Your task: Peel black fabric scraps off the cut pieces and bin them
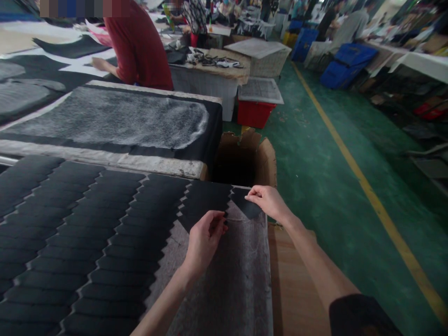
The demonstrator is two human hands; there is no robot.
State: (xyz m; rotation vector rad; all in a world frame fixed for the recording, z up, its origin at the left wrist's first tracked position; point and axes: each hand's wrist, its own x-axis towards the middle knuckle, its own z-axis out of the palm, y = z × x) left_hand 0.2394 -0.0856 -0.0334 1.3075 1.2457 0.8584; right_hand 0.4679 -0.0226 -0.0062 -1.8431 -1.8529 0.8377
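Rows of overlapping dark cut pieces (129, 233), fabric-like with pointed ends, cover the left part of the worktable (241, 280). At the table's far right corner lies a single dark fabric piece (246, 205). My right hand (268, 200) pinches its upper right edge between thumb and fingers. Just left of it, my left hand (206, 235) is held with its fingers curled together over the end of a dark row. Small dark bits show at the left fingertips, but what they hold, if anything, cannot be made out.
Beyond the table stands another one with black, white-dusted material (140, 116). A torn cardboard barrel (264, 156) sits at the far corner. A person in a red top (140, 46) works behind. A red bin (255, 112) and blue bins (348, 65) stand on the green floor (315, 163).
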